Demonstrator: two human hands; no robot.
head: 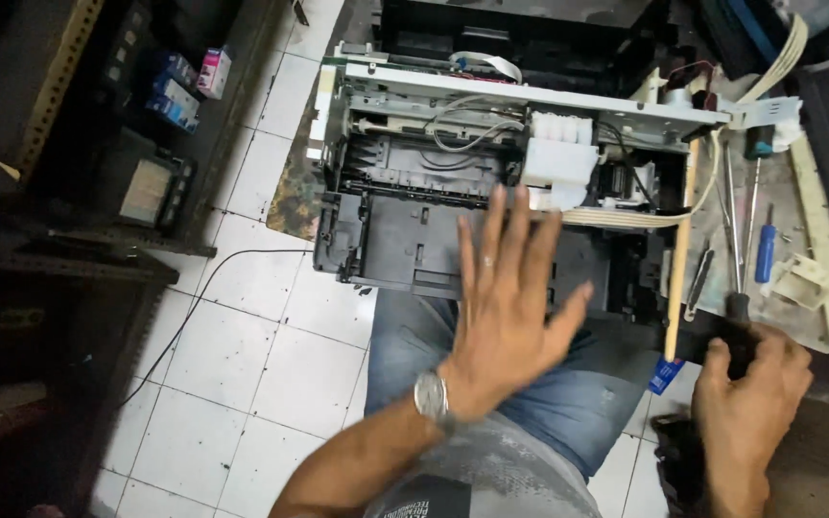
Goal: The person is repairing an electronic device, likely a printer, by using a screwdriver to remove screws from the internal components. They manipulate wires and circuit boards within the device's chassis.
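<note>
With the printer (453,192) already stripped of its cover and lying open across my knees, I judge the teardown well along but unfinished: my left hand (510,307) hovers spread wide above it, my right hand (755,384) grips a black-handled screwdriver (739,307)

The left hand (506,307) is spread flat, fingers apart, over the dark plastic base of an opened printer (453,206) that rests against the person's jeans-clad knees; a wristwatch (431,396) sits on that wrist; the right hand (750,403) is closed around the black handle of a screwdriver (736,278), its shaft pointing away; a white ink-tank block (558,158) stands in the printer's frame; a flat ribbon cable (626,219) runs beside it; a blue-handled screwdriver (766,251) lies near; white floor tiles (232,384) lie at left.
</note>
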